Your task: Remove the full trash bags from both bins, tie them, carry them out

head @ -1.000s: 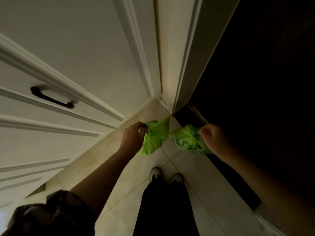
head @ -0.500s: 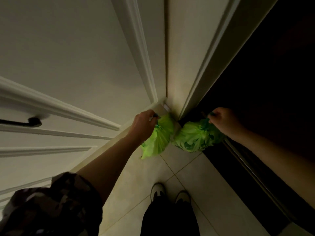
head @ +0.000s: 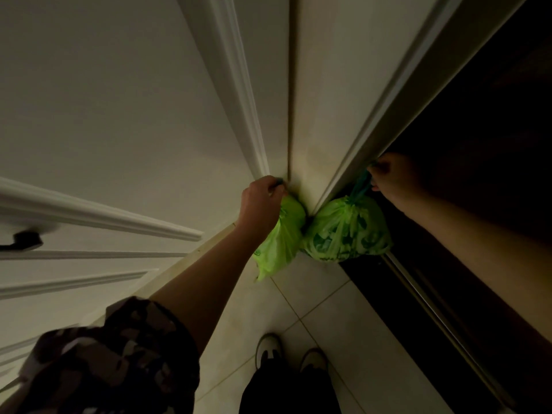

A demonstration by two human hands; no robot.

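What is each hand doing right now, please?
Left hand: closed, gripping the top of the left green bag.
Right hand: closed, gripping the drawstring of the right green bag.

A pale tiled floor (head: 322,294) with thin grout lines carries two light shoes (head: 268,349), side by side near the bottom edge, beside a dark threshold strip (head: 418,294).

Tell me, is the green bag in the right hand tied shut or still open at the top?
Tied shut. The right bag is gathered into a tight neck under a dark drawstring, which the right hand grips.
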